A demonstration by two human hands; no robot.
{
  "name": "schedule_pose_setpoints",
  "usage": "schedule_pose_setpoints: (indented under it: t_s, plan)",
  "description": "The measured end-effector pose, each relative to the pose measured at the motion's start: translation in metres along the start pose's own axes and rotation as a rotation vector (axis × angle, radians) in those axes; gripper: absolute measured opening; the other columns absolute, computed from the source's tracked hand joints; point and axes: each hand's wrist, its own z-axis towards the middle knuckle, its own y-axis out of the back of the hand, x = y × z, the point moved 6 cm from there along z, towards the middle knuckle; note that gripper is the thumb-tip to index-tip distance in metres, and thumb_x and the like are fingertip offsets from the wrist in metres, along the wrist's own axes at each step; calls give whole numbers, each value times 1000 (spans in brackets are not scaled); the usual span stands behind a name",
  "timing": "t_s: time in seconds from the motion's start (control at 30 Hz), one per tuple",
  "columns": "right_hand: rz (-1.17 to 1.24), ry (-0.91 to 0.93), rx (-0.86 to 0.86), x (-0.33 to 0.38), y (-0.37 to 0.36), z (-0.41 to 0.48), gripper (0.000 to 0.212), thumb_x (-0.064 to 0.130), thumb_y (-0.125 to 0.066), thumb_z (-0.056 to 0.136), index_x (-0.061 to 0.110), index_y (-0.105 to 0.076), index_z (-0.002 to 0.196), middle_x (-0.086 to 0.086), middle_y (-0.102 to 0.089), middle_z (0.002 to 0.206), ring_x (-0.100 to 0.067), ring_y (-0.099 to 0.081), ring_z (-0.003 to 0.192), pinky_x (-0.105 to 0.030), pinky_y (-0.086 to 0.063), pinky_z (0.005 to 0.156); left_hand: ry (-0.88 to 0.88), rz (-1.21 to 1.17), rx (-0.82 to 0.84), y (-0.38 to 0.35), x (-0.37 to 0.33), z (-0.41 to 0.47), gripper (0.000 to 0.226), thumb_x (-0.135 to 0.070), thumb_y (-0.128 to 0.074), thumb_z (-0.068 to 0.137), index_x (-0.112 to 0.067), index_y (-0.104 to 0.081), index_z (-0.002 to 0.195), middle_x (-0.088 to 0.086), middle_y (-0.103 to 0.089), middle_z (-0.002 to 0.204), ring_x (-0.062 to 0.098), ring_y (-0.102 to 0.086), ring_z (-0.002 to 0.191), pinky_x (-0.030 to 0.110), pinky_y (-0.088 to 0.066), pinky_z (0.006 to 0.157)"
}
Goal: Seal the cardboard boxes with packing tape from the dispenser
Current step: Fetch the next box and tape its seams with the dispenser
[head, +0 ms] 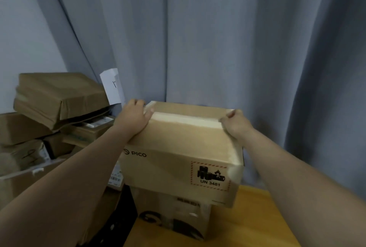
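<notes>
A brown cardboard box (178,147) marked PICO and UN 3481 sits on top of a second printed box (174,217). A strip of clear tape (184,119) runs along its top seam. My left hand (132,117) grips the box's top left edge, fingers curled over the far side. My right hand (235,123) holds the top right corner, thumb near the tape's end. No tape dispenser is visible.
A wooden table (247,223) carries the lower box. Stacked brown parcels and cartons (55,98) fill the left side, with a white paper (111,86) behind them. A grey-blue curtain (217,38) hangs close behind the box.
</notes>
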Motion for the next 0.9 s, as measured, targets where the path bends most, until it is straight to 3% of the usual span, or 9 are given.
schedule_pose_setpoints:
  t_s: [0.07, 0.17, 0.33, 0.5, 0.67, 0.9]
  plan:
    - [36, 2, 33, -4, -5, 0, 34, 28, -49, 97, 10, -37, 124, -9, -52, 112, -27, -51, 105, -27, -35, 83, 101, -66, 101, -12, 9, 0, 55, -45, -37, 100, -7, -38, 140, 19, -35, 143, 38, -41, 126, 44, -35, 101]
    - [86, 43, 20, -4, -8, -3, 29, 36, -44, 100, 13, -32, 114, -12, -54, 115, -26, -50, 102, -30, -36, 88, 142, -53, 157, -17, 9, -1, 57, -48, -34, 99, -9, -36, 140, 21, -46, 138, 36, -46, 123, 41, -38, 98]
    - [221, 85, 57, -10, -1, -9, 37, 50, -39, 98, 18, -32, 114, -8, -55, 116, -24, -52, 104, -34, -40, 95, 141, 36, 23, -2, -8, -14, 55, -50, -32, 98, -12, -38, 137, 19, -55, 126, 36, -52, 114, 40, -42, 86]
    - [247, 111, -6, -29, 36, -31, 37, 46, -49, 95, 21, -35, 118, -8, -55, 113, -25, -53, 100, -33, -41, 88, 119, -3, -69, 14, -42, -46, 56, -51, -31, 98, -16, -34, 141, 20, -44, 128, 41, -48, 114, 43, -41, 87]
    - [294, 92, -52, -66, 86, -53, 34, 43, -56, 91, 25, -37, 112, -10, -57, 114, -31, -58, 103, -42, -47, 94, 93, -39, -82, 13, -94, -85, 55, -51, -32, 98, -16, -34, 141, 18, -38, 132, 44, -48, 112, 42, -39, 85]
    - [270, 32, -70, -149, 169, -87, 38, 45, -54, 92, 25, -39, 120, -6, -54, 113, -28, -54, 102, -36, -45, 89, 56, -91, -55, -16, -190, -141, 54, -50, -32, 98, -13, -36, 138, 18, -38, 131, 44, -50, 107, 40, -37, 82]
